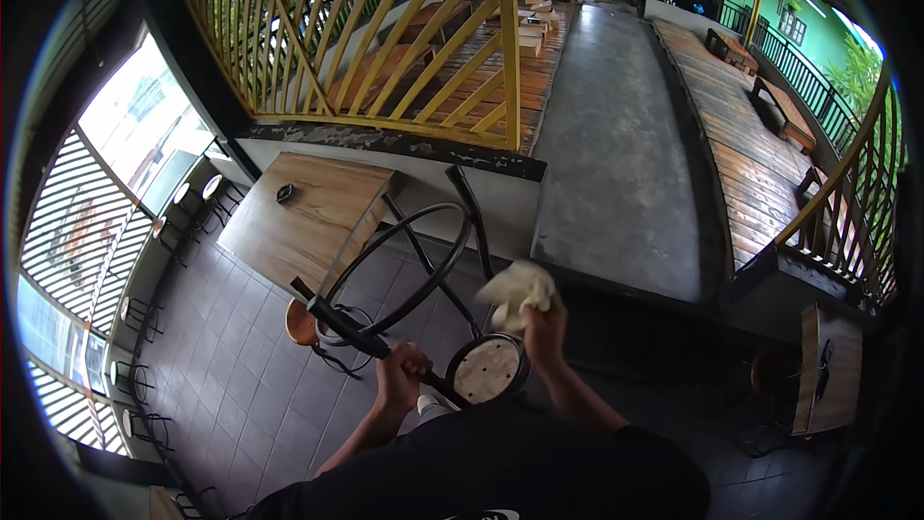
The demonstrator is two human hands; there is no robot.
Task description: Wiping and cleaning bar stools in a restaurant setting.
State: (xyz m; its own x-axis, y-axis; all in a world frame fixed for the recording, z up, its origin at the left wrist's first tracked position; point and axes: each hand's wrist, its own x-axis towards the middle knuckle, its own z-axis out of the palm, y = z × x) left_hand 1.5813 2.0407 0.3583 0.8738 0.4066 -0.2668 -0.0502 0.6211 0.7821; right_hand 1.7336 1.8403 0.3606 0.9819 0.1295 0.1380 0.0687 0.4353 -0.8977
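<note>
A black metal stool frame (422,296) is tipped over before me, its legs pointing up and away and a ring joining them. The underside of its round seat (487,370) faces up near my body. My left hand (404,368) is closed around one leg close to the seat. In my right hand (545,321) is a crumpled pale cloth (521,292), blurred, just above the seat and beside another leg. Whether the cloth touches the frame, I cannot tell.
A wooden table (310,206) with a black ashtray (286,193) stands ahead to the left. Close by is another stool with an orange-brown seat (302,323). A low wall (469,195) bears a yellow slatted screen (511,50). Several stools line the left windows; another table (830,375) stands at right.
</note>
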